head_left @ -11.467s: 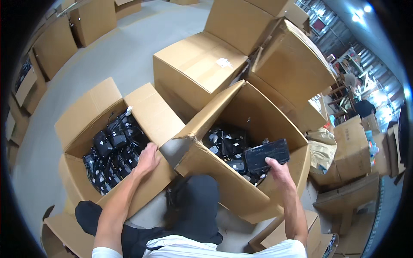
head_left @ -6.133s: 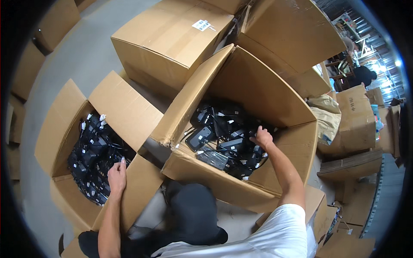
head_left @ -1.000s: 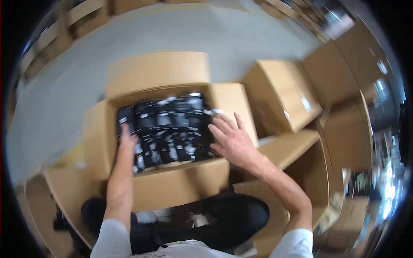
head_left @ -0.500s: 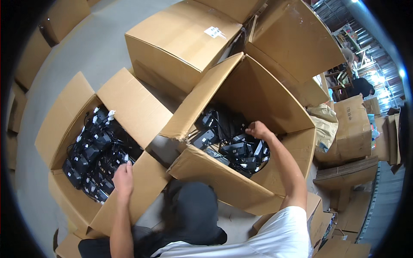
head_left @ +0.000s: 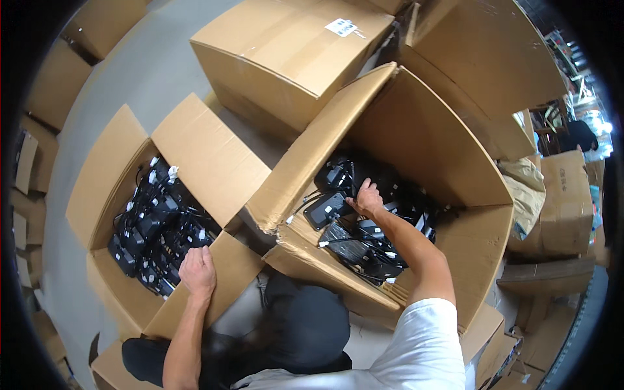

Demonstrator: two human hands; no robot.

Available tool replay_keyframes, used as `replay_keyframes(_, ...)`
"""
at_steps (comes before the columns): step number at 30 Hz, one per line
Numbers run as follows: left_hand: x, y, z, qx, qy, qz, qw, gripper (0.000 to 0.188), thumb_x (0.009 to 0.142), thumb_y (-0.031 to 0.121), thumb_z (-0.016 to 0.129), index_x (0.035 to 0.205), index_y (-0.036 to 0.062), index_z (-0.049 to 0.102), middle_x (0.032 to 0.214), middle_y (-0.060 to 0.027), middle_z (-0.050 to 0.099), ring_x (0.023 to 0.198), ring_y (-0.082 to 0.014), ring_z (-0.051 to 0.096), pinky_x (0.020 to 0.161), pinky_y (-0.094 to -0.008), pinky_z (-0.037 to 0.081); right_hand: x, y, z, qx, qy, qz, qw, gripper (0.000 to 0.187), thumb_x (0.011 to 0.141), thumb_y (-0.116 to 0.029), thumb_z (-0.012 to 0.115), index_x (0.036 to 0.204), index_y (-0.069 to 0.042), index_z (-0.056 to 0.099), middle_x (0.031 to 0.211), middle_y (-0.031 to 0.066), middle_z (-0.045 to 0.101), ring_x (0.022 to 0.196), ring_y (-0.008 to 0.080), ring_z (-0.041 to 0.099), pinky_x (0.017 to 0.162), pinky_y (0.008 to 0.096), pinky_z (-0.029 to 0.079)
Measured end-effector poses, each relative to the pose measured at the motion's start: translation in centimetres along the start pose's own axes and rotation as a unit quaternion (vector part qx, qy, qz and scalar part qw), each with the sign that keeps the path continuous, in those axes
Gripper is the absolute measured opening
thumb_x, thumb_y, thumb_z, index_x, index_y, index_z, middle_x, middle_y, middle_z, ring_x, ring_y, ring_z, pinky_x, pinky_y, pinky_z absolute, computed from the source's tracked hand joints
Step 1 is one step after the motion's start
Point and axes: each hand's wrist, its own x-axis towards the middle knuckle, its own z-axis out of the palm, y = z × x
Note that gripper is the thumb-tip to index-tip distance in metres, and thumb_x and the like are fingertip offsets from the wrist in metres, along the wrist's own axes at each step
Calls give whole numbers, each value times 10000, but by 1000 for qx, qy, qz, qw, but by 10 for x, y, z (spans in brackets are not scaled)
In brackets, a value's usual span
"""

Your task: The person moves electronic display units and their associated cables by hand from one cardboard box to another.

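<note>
Black power adapters with cords and white plugs fill the left open cardboard box. My left hand is closed at that box's near right edge, above the folded-out flap; what it grips, if anything, is hidden. In the larger right cardboard box, more black adapters lie tangled with cables. My right hand reaches down among them, thumb and fingers curled around something dark that I cannot make out. A flat adapter in clear wrap lies beneath the wrist.
A closed cardboard box with a white label stands behind. Another tall box is at the back right. Flattened cardboard and a beige sack are at the right. More boxes line the left. A person is far off.
My right hand has moved left and deeper into the right box, onto the adapters. My left hand stays by the left box's edge. The view has shifted slightly.
</note>
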Motion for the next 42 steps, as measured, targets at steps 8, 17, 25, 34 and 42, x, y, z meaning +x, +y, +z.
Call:
replay_keyframes(8,0,-6,7,29,28,16,999,255,947,257,631,764,80,613,764,-97,600,726,-291,624,648,-425,493,24,6,9,-24,43,21,999,604,853,-339,765,1224,49,486,1218,333,618,1072,464,661,898,478,567)
replay_keyframes(17,-1,0,5,8,62,11,998,345,934,330,658,701,84,595,741,-99,621,696,-286,640,632,-428,515,-50,27,-75,267,12,-18,963,241,917,-167,717,1026,49,727,906,130,745,775,199,710,639,343,571)
replay_keyframes(25,-1,5,-11,-91,40,-9,995,350,946,339,644,744,54,618,788,-139,649,743,-339,657,685,-451,533,-172,10,-177,379,-10,-69,923,110,955,-103,691,979,-12,748,776,5,689,624,65,557,568,238,467)
replay_keyframes(34,36,84,-75,-403,111,71,906,155,902,74,673,1020,-25,678,957,-159,687,861,-295,688,781,-350,549,-291,-28,-289,476,68,-234,845,182,979,-142,660,1058,13,715,838,40,713,700,72,606,670,225,507)
replay_keyframes(42,56,179,-129,-754,-210,8,622,489,991,386,660,1273,-12,625,1157,-83,685,1043,-171,642,906,-287,509,-383,-98,-332,509,45,-394,764,201,981,-86,636,1101,68,686,911,123,737,791,159,695,745,304,579)
